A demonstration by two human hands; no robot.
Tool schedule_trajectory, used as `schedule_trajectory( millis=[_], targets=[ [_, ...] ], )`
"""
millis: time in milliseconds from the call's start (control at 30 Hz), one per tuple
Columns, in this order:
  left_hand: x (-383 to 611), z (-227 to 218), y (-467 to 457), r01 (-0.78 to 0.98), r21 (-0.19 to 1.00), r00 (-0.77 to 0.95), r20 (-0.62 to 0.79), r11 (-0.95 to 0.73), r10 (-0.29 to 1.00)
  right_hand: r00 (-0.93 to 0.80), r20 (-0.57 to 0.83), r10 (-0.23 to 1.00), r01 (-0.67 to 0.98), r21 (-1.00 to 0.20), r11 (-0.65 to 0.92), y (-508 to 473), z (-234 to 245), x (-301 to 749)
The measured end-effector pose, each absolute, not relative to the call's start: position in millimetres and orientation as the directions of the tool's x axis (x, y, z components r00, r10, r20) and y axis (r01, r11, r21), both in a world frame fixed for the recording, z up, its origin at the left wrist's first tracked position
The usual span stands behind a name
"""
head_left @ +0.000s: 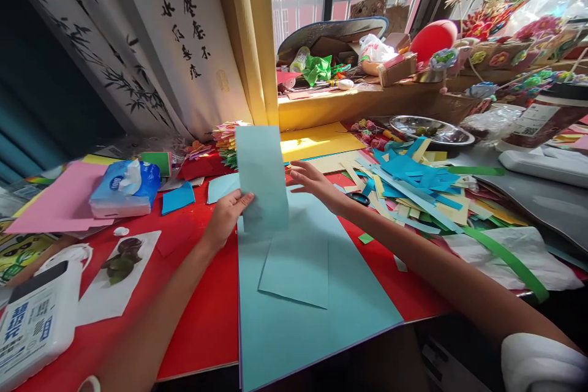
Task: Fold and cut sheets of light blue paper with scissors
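Pinched at its left edge by my left hand, a pale blue paper strip stands upright above the table. My right hand is just to the right of the strip, fingers stretched out and apart, with nothing visible in them. Whether its fingertips touch the strip's right edge I cannot tell. Below both hands lies a large pale blue paper sheet, its front edge reaching past the table edge. A smaller pale blue paper piece rests on the sheet, partly behind the strip. Black-handled scissors lie beside my right forearm.
A heap of coloured paper scraps spreads on the right near a metal bowl. On the left are a blue tissue pack, pink paper and a white box. The red table ends in front.
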State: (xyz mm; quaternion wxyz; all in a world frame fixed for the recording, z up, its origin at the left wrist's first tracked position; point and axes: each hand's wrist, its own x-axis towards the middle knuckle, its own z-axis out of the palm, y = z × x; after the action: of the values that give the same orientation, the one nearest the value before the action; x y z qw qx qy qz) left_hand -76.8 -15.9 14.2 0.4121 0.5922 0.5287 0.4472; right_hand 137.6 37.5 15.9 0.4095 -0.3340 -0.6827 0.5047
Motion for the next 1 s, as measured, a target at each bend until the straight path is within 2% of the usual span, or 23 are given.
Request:
schedule_trajectory(
  millis=[33,100,167,267,367,467,633,767,833,900,1000],
  targets=[
    [-71,14,-19,0.218,0.975,0.14,0.007,-0.037,0.99,-0.451,0.158,0.879,0.078,-0.974,0.215,38,21,139],
    [-62,14,-24,0.293,0.956,0.226,-0.079,0.01,0.971,-0.468,0.032,0.883,0.219,-0.964,0.151,41,27,146],
    [-57,12,-27,0.479,0.876,0.181,-0.036,-0.056,0.983,-0.506,-0.106,0.856,0.377,-0.92,0.109,45,31,155],
    [-55,9,-29,0.701,0.694,0.13,0.102,-0.164,0.986,-0.605,-0.337,0.721,0.585,-0.803,0.116,48,36,169],
    [-54,5,-28,0.761,0.621,0.156,0.106,-0.188,0.982,-0.624,-0.516,0.586,0.713,-0.683,0.158,45,41,175],
    [-53,1,-28,0.756,0.621,0.201,0.08,-0.207,0.976,-0.596,-0.617,0.514,0.77,-0.62,0.149,43,42,172],
    [-50,1,-30,0.628,0.754,0.261,0.029,-0.192,0.965,-0.53,-0.704,0.472,0.834,-0.532,0.143,45,31,166],
    [-45,3,-33,0.372,0.924,0.285,-0.026,-0.085,0.958,-0.538,-0.693,0.48,0.823,-0.555,0.12,46,28,167],
    [-42,3,-36,0.271,0.962,0.297,-0.077,-0.007,0.952,-0.542,-0.69,0.48,0.818,-0.564,0.112,45,29,167],
    [-38,3,-39,0.269,0.963,0.3,-0.116,0.033,0.947,-0.541,-0.69,0.48,0.817,-0.567,0.107,44,31,167],
    [-32,2,-45,0.411,0.91,0.274,-0.07,-0.051,0.959,-0.545,-0.683,0.486,0.815,-0.568,0.115,43,31,167]
  ],
)
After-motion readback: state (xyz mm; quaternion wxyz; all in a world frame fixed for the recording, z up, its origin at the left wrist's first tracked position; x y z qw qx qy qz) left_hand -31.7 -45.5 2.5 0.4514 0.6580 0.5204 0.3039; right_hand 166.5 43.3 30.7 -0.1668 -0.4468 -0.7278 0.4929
